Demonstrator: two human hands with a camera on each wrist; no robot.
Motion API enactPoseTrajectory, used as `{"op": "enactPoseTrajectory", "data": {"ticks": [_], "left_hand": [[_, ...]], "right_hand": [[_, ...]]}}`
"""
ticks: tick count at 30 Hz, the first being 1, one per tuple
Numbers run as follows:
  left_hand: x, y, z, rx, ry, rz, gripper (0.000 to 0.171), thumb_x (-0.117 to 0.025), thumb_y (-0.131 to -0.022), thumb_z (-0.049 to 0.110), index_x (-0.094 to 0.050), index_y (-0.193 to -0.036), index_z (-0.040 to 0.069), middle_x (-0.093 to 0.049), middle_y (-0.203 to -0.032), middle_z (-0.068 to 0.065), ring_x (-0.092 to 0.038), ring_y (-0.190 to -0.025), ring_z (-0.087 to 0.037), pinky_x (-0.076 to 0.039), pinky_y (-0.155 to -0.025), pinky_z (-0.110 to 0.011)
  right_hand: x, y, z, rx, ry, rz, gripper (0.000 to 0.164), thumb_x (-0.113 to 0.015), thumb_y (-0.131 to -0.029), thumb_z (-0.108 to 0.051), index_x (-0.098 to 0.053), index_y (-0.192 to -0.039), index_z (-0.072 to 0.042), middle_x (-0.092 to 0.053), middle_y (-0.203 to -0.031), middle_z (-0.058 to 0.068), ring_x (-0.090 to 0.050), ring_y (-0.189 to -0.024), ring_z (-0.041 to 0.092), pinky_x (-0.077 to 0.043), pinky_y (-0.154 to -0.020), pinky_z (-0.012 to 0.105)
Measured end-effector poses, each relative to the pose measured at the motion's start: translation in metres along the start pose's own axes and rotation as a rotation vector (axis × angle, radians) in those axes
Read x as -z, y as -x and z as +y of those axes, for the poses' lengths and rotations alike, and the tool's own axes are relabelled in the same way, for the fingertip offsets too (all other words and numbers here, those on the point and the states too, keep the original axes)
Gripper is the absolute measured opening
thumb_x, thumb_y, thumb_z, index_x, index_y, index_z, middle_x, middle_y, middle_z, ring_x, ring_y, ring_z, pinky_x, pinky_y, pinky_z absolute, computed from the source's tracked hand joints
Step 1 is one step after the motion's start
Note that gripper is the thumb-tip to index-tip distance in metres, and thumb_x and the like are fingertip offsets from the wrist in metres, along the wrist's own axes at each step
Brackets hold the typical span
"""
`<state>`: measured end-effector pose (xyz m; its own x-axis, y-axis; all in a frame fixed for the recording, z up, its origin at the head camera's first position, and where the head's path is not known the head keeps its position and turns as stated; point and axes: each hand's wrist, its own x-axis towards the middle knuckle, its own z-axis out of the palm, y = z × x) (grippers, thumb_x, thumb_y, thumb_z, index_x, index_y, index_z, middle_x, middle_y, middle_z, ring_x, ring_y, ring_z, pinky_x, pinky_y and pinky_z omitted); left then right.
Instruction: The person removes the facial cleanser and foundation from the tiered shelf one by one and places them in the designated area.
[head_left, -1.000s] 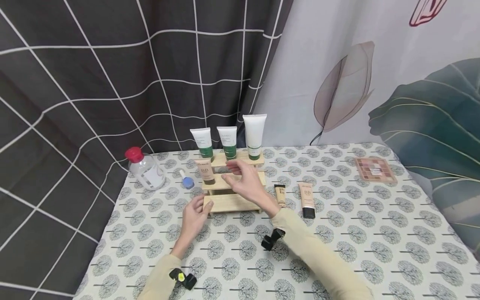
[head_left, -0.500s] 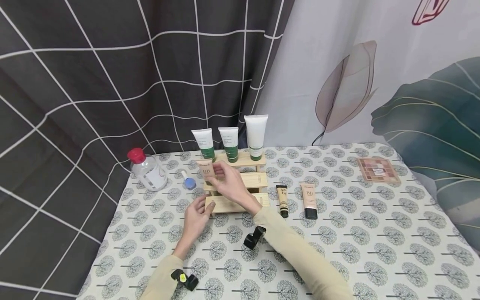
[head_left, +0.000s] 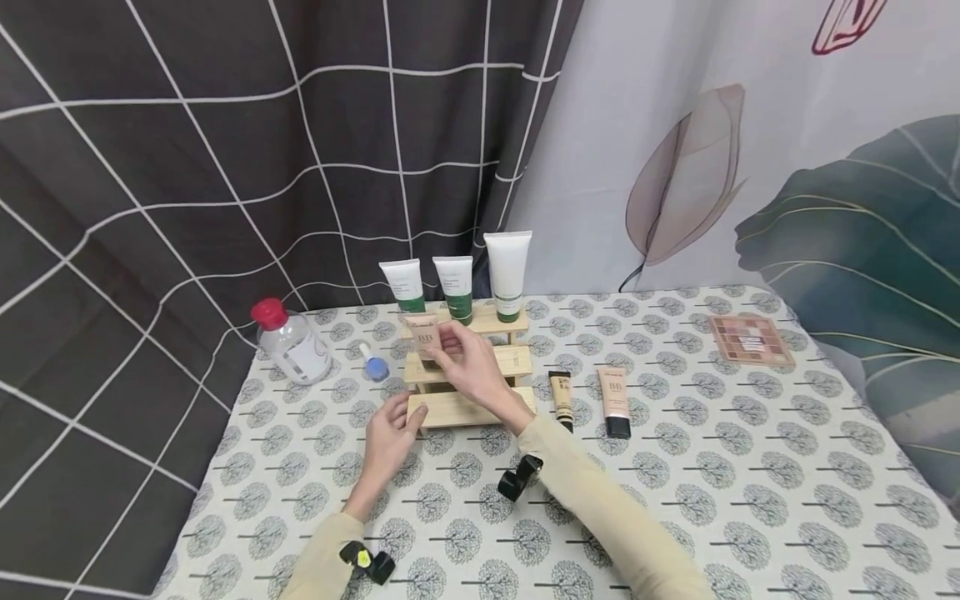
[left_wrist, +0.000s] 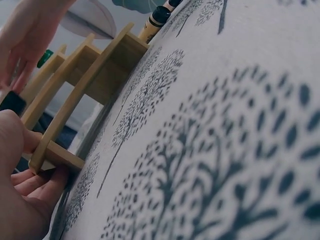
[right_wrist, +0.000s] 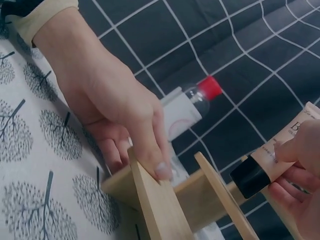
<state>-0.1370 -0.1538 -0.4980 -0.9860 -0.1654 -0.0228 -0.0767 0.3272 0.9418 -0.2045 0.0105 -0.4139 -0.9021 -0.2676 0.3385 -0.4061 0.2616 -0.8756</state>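
My right hand (head_left: 474,365) pinches a beige BB cream tube (head_left: 423,332) by its right side, between thumb and fingers. The tube's black cap (right_wrist: 250,178) points down, near the middle step of a three-step wooden display stand (head_left: 472,408). In the right wrist view the tube leans, and I cannot tell if its cap touches the wood. My left hand (head_left: 391,428) grips the left end of the lowest step, thumb on top and fingers underneath. Three white-and-green tubes, left (head_left: 406,285), middle (head_left: 456,287) and right (head_left: 508,273), stand on the top step.
Right of the stand lie a small yellow tube with black ends (head_left: 561,398) and another beige BB cream tube (head_left: 615,402). A makeup palette (head_left: 752,340) lies far right. On the left are a clear red-capped bottle (head_left: 294,343) and a small blue-and-white item (head_left: 374,364).
My right hand has moved left from over the middle step and taken hold of the BB cream tube. The tube has since shifted slightly right. My left hand has stayed on the stand.
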Motion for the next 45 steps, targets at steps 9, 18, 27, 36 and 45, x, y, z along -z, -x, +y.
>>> {"op": "enactPoseTrajectory", "data": {"ticks": [9,18,27,36,45], "left_hand": [[0.002,0.002,-0.002,0.008,-0.016,0.018,0.05,-0.069,-0.097,0.017,-0.053,-0.14,-0.005,-0.065,-0.13,-0.028,-0.067,-0.118,-0.04,-0.06,-0.096,-0.032],[0.003,0.004,0.001,0.015,-0.012,0.008,0.052,-0.069,-0.097,0.018,-0.051,-0.141,-0.005,-0.064,-0.131,-0.028,-0.066,-0.119,-0.039,-0.059,-0.098,-0.032],[0.001,0.004,-0.001,0.008,-0.024,0.01,0.05,-0.068,-0.098,0.018,-0.052,-0.14,-0.005,-0.064,-0.131,-0.029,-0.066,-0.12,-0.04,-0.059,-0.098,-0.032],[0.0,0.003,0.0,0.001,-0.016,0.007,0.05,-0.069,-0.097,0.017,-0.053,-0.139,-0.005,-0.064,-0.131,-0.028,-0.067,-0.119,-0.04,-0.059,-0.097,-0.031],[0.0,0.001,0.002,-0.013,-0.021,0.003,0.05,-0.069,-0.098,0.017,-0.053,-0.139,-0.005,-0.064,-0.131,-0.029,-0.067,-0.119,-0.04,-0.059,-0.097,-0.031]], "right_hand": [[0.024,0.018,0.008,-0.004,0.035,0.08,0.029,-0.071,-0.092,-0.005,-0.063,-0.119,0.003,-0.072,-0.111,0.021,-0.072,-0.1,0.032,-0.063,-0.095,0.038],[0.06,0.033,0.014,0.023,0.101,0.149,0.028,-0.072,-0.091,-0.003,-0.063,-0.117,0.002,-0.074,-0.107,0.021,-0.072,-0.096,0.034,-0.063,-0.092,0.046],[0.096,0.051,0.015,0.016,0.17,0.177,0.031,-0.073,-0.09,-0.003,-0.063,-0.119,0.003,-0.073,-0.11,0.021,-0.072,-0.099,0.033,-0.062,-0.095,0.047],[0.131,0.075,0.02,-0.098,0.201,0.198,0.032,-0.07,-0.093,-0.004,-0.061,-0.123,0.003,-0.071,-0.113,0.022,-0.07,-0.101,0.035,-0.062,-0.093,0.048],[0.167,0.097,0.032,-0.186,0.267,0.24,0.032,-0.064,-0.098,-0.007,-0.057,-0.126,0.005,-0.069,-0.115,0.024,-0.068,-0.103,0.035,-0.057,-0.086,0.021]]}}
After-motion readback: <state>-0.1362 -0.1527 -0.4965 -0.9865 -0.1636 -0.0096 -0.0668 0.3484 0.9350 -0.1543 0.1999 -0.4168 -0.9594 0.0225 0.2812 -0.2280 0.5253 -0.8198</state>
